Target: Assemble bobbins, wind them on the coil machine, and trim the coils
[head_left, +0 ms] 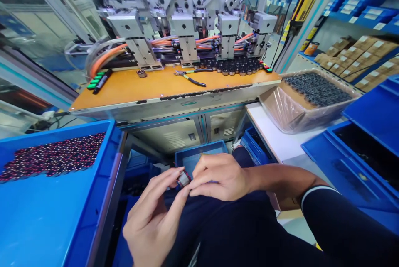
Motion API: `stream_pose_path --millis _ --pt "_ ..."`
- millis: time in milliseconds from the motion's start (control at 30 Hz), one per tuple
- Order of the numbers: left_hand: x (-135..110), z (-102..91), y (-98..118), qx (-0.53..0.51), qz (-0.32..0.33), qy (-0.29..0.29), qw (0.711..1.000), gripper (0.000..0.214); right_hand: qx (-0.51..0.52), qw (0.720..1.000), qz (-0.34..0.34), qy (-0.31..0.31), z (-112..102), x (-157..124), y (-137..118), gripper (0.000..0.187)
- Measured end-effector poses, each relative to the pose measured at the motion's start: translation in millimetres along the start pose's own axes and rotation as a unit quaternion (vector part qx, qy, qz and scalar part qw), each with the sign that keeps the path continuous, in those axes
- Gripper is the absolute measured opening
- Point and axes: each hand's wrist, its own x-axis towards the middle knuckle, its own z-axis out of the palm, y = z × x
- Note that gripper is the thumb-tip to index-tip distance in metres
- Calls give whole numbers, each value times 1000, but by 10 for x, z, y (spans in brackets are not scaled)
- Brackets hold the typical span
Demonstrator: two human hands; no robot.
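My left hand (pixel 156 213) is closed in a pinch, holding a small motor stator (pixel 183 179) between thumb and fingertips. The stator is round, with a silvery band and dark and red edges. My right hand (pixel 220 176) comes in from the right with its fingers pressed together, against the stator's right side and by my left thumb tip. Whatever those fingers pinch is hidden. Both hands are above my lap, in front of the workbench (pixel 124 92).
A blue tray (pixel 71 233) at left holds many red-and-black parts. On the bench lie pliers (pixel 191 79), a marker (pixel 102 81), a single round part (pixel 141 74) and rows of dark parts (pixel 240 67), below a metal fixture (pixel 183 30). At right stands a plastic-lined box (pixel 293 119).
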Motion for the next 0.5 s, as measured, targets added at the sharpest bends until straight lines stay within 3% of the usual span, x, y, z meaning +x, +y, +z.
stream_pose_path --millis 133,333,500 --pt "-20 -15 7 5 -27 5 1000 42 2 1000 -16 -26 -47 34 17 18" --pt "-3 5 14 6 -34 13 999 34 -159 971 -56 -172 -261 119 -47 25" --pt "-2 5 13 -5 -64 1 998 28 -236 953 -74 -177 -372 212 -117 26"
